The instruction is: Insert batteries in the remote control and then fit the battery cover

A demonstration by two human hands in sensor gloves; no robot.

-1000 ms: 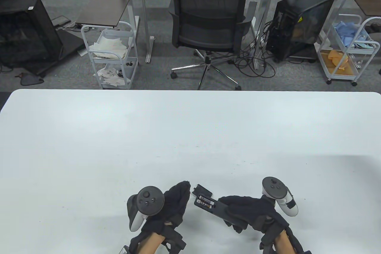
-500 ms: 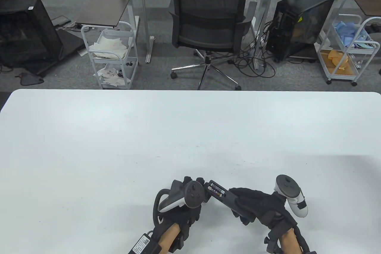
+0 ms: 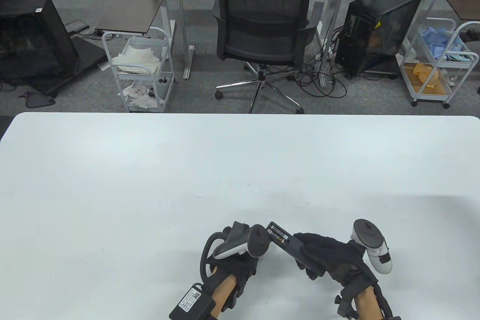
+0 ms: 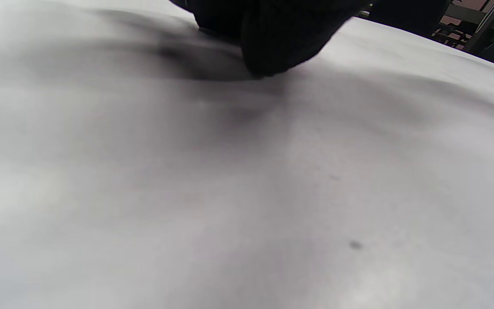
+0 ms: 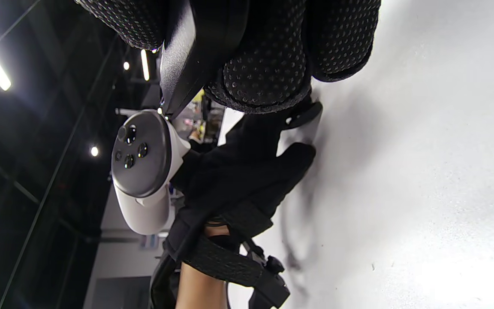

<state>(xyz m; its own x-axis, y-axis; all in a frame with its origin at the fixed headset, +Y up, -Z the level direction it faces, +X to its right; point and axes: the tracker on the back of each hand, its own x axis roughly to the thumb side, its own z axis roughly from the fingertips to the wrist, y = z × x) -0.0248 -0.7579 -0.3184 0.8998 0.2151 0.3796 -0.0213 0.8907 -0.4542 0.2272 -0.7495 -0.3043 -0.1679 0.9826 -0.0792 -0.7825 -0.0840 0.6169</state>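
My right hand [image 3: 317,256] grips the black remote control [image 3: 288,244] and holds it tilted, its open end up and to the left. Two batteries [image 3: 277,233] lie in the open compartment. The remote's edge [image 5: 187,56] shows between my right fingers [image 5: 264,73] in the right wrist view. My left hand [image 3: 257,256] is knuckles-up just left of the remote's end, fingertips [image 4: 272,43] down on the white table [image 3: 187,185]. The battery cover is hidden under it in the table view. A thin dark piece [image 5: 306,113] shows at the left fingertips; I cannot tell whether they hold it.
The hands work close to the table's near edge, right of centre. An office chair [image 3: 262,23] stands beyond the far edge, with white trolleys [image 3: 140,68] to either side.
My left hand has moved right, onto the spot where the battery cover lay. My right hand has lifted and tilted the remote, swinging its open end up and to the right.
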